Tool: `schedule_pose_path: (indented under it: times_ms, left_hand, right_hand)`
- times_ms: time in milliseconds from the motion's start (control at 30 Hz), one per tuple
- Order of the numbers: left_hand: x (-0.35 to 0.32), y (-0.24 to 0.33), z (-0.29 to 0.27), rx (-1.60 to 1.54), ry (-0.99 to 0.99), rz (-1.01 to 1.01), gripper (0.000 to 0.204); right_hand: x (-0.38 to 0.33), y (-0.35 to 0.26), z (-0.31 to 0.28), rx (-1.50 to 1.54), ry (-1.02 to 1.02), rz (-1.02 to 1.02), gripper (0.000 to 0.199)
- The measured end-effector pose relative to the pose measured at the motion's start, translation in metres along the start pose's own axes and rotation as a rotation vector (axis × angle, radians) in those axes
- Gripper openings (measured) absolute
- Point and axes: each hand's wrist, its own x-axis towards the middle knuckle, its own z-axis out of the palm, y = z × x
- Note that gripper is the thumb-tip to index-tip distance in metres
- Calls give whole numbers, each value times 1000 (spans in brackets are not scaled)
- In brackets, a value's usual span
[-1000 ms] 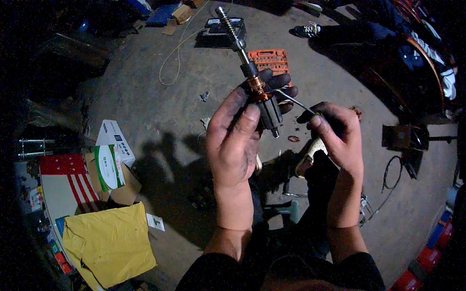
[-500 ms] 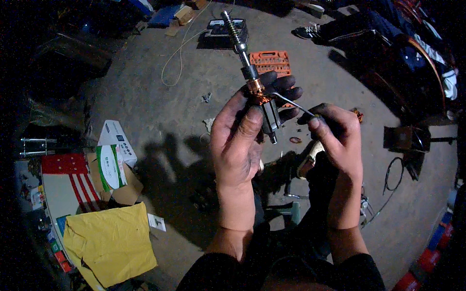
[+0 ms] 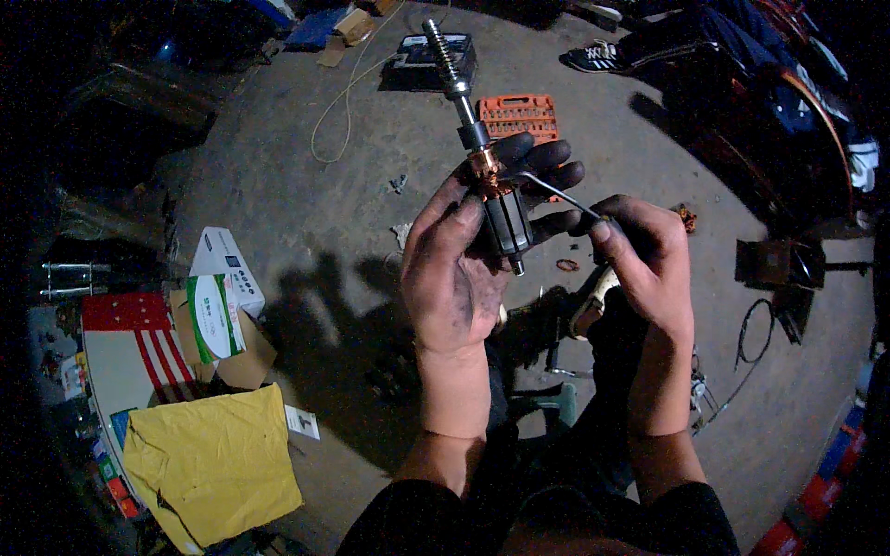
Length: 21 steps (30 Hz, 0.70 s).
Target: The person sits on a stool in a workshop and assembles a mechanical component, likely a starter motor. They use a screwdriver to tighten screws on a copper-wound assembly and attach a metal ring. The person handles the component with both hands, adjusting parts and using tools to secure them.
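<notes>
My left hand (image 3: 454, 246), its palm and fingers blackened, holds a motor armature (image 3: 503, 222) at a slant. The armature has a dark slotted core, copper windings and a commutator (image 3: 484, 165), and a long shaft with a spiral-ridged end (image 3: 440, 56) that points up and away. My thumb rests along the near side of the core, and my other fingers spread behind it. Between the thumb and fingers of my right hand (image 3: 644, 255) is a thin hooked metal pick (image 3: 561, 193). Its bent tip lies at the copper windings; whether it touches them I cannot tell.
An orange socket case (image 3: 517, 116) and a black box (image 3: 428, 65) stand on the floor ahead. At left are a yellow envelope (image 3: 213, 463) and a white box (image 3: 222, 264). A person's shoe (image 3: 595, 57) shows at far right, near a cable (image 3: 756, 332).
The armature has turned a little in my left hand, showing more of the core slots. My left thumb has drawn back to the left. My right hand has barely moved.
</notes>
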Motion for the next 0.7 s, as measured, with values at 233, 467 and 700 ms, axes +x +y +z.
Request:
schedule_pose_path:
  times_ms: [233, 467, 700]
  left_hand:
    - [0, 2, -2, -46, -33, -22, 58]
    - [0, 2, -1, 26, -17, -13, 59]
    - [2, 1, 2, -54, 35, -51, 59]
  right_hand:
    - [-2, -9, 3, 69, -1, 58, 20]
    - [-2, -7, 6, 59, -14, 63, 21]
    - [-2, -10, 12, 56, 40, 39, 22]
